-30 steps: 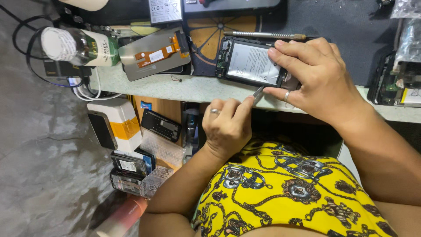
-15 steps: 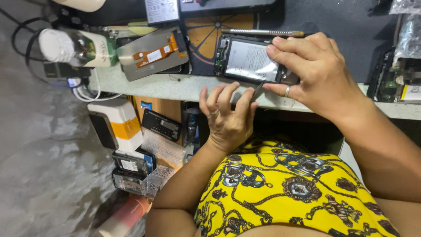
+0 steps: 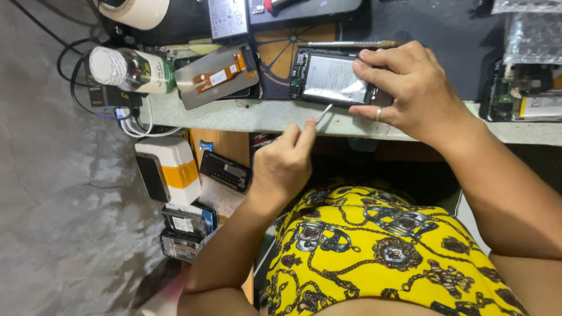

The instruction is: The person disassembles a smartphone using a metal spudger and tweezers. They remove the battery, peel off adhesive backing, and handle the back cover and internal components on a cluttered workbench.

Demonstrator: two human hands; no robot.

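My right hand (image 3: 413, 90) grips the right end of an opened black phone (image 3: 328, 79) that lies on the workbench (image 3: 234, 115) with its silver inner plate showing. My left hand (image 3: 284, 167) is below the bench edge, thumb and forefinger pinched on a thin pale tool (image 3: 324, 111). The tool's tip touches the near edge of the phone. Both hands wear a ring. My yellow patterned top (image 3: 386, 251) fills the lower right.
A loose display panel with an orange flex cable (image 3: 219, 76) and a capped bottle (image 3: 132, 69) lie left of the phone. A metal rod (image 3: 345, 44) lies behind it. Another opened device (image 3: 527, 99) is at right. A white-and-orange box (image 3: 170, 169) and several phones (image 3: 225, 171) sit under the bench.
My left hand spread its fingers half a second ago; now it pinches the thin tool again with the tip against the phone's edge. My right hand has kept hold of the phone.
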